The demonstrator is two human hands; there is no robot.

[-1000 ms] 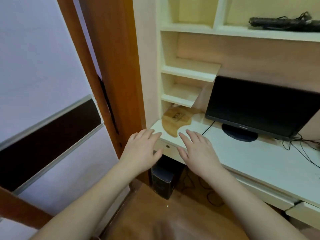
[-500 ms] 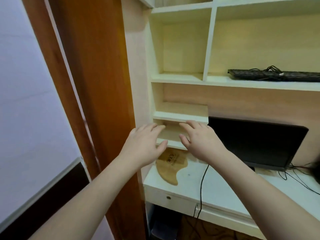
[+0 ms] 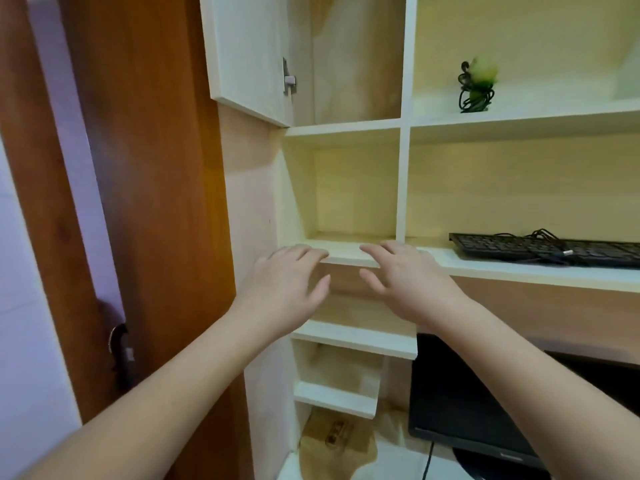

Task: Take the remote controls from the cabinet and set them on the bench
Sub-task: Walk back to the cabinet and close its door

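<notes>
Both arms reach forward at centre frame, palms down: left hand (image 3: 284,282) and right hand (image 3: 405,278) spread wide, holding nothing, before the cabinet (image 3: 401,188). One keyboard (image 3: 540,249) lies at right; remote controls cannot be seen.

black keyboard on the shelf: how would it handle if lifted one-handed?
The keyboard looks rigid and flat, so probably stiff and fairly light. Its cable lies piled loosely on top, so it would likely slide off, dangle or snag. Long shape: apt to tilt if held at one end.

Soft even light, slight blur, wide-angle edge warp
</notes>
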